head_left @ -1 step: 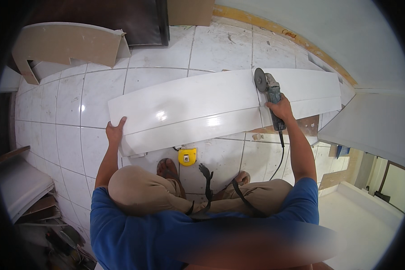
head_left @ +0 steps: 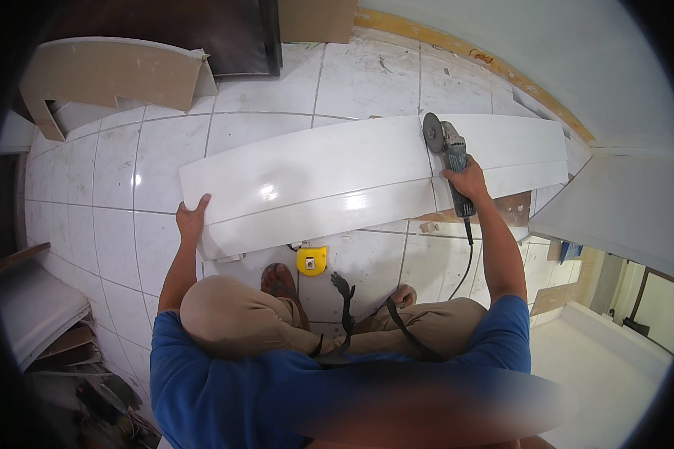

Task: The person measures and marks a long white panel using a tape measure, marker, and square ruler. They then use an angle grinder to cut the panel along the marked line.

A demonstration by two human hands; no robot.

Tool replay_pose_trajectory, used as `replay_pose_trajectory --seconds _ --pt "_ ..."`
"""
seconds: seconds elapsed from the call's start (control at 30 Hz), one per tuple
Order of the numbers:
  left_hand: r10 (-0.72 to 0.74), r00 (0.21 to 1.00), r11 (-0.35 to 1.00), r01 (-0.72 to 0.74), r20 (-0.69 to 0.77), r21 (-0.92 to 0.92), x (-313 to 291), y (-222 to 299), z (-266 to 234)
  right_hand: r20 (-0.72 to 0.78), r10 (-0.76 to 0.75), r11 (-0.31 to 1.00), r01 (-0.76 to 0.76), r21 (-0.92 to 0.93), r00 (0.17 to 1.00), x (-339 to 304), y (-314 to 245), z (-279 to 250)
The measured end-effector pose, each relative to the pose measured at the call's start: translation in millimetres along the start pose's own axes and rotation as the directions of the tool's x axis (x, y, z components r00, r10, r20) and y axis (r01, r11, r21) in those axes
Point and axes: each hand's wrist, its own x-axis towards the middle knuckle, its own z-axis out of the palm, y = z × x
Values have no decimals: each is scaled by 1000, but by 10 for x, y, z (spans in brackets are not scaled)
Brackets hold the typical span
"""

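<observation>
A long glossy white panel [head_left: 314, 168] lies across in front of me, with a line running along its length. A dark crosswise line or gap divides it from a shorter white piece [head_left: 513, 142] on the right. My right hand [head_left: 468, 180] is wrapped round the body of an angle grinder [head_left: 456, 159]. Its dark disc [head_left: 433, 133] is over the crosswise line; whether it touches the panel I cannot tell. At the panel's left end, my left hand [head_left: 192, 216] grips the edge, thumb on top and the other fingers partly hidden.
A yellow tape measure [head_left: 311, 261] lies on the tiled floor [head_left: 168, 142] between my feet and the panel. The grinder's cord [head_left: 468, 262] trails past my right knee. Cut brown board [head_left: 120, 71] leans at the far left. A pale wall [head_left: 577, 67] rises at the far right.
</observation>
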Motion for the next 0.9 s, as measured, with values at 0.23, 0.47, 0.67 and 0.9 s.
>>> replay_pose_trajectory --seconds 0.23,0.47,0.67,0.9 --pt "-4 1000 1000 4 -3 -6 50 -13 16 5 5 1000 -5 9 1000 59 -56 -9" --pt "8 1000 1000 -8 18 24 26 91 -1 -17 -7 1000 6 -4 1000 124 -83 -9" --pt "29 999 999 -29 14 16 55 28 5 -23 4 1000 -4 -15 1000 149 -113 -4" --pt "31 999 999 -32 17 38 42 45 4 -16 16 1000 -17 -8 1000 180 -132 -5"
